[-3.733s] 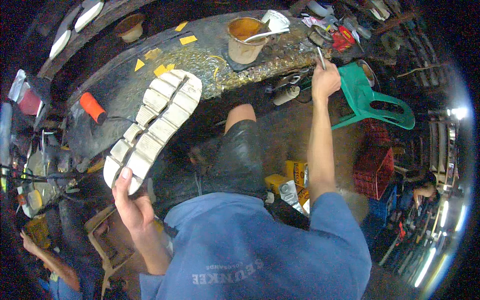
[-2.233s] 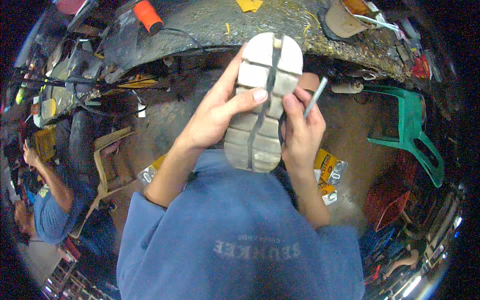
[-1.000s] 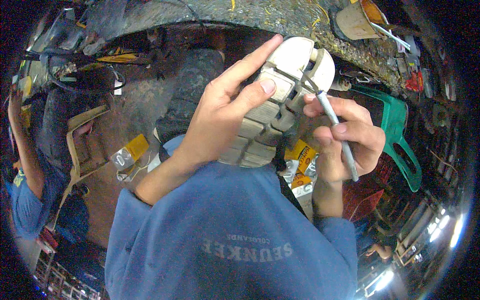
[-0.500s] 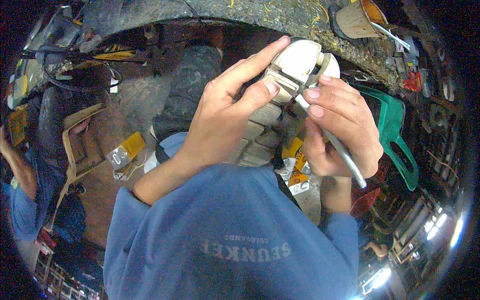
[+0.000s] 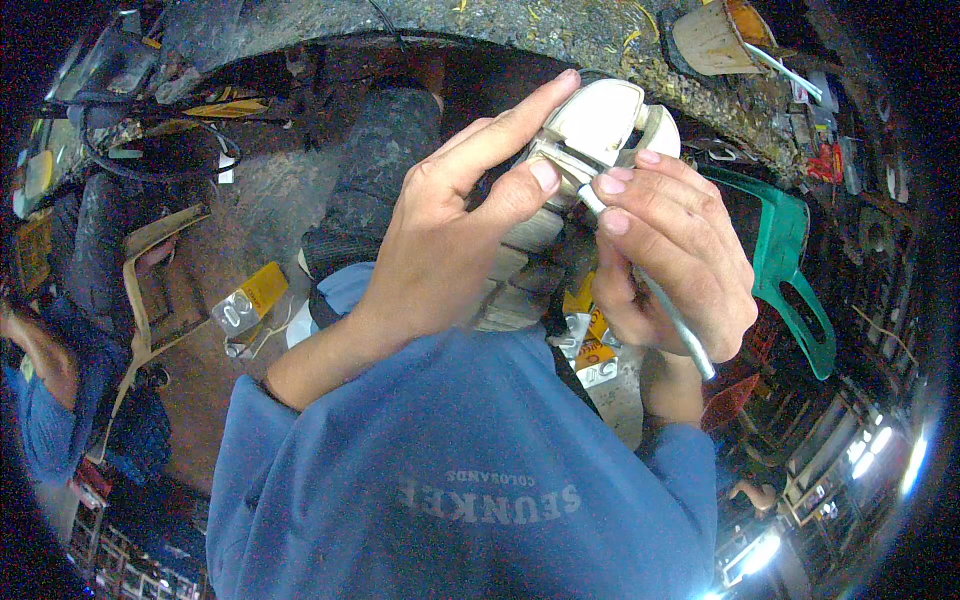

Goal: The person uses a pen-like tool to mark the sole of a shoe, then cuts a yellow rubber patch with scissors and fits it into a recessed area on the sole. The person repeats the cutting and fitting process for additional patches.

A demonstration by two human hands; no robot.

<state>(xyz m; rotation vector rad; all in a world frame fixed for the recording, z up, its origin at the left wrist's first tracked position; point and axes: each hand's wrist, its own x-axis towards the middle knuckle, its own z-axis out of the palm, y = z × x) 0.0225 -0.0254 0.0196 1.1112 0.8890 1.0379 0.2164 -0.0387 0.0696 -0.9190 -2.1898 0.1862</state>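
A chunky cream-coloured shoe sole [image 5: 515, 285] with block-like lugs lies against my lap, its rounded pale end [image 5: 597, 112] pointing away from me. My left hand [image 5: 425, 235] grips it from the left, index finger stretched along the edge and thumb pressed on a lug. My right hand [image 5: 685, 245] is closed round a slim silvery metal rod [image 5: 680, 325], like a hand tool. The rod slants from beneath my palm up to the grooves beside my left thumb. Its exact tip cannot be made out.
A rough stone-like bench edge [image 5: 450, 20] runs across the far side, with a dirty cream cup [image 5: 715, 40] on it. A green plastic stool [image 5: 785, 260] stands at the right. Yellow-and-white packets [image 5: 252, 297] lie on the floor. Another person's arm [image 5: 42, 355] shows at far left.
My right hand and the metal rod have shifted slightly left and inward, nearer my left thumb. The sole and my left hand have barely moved.
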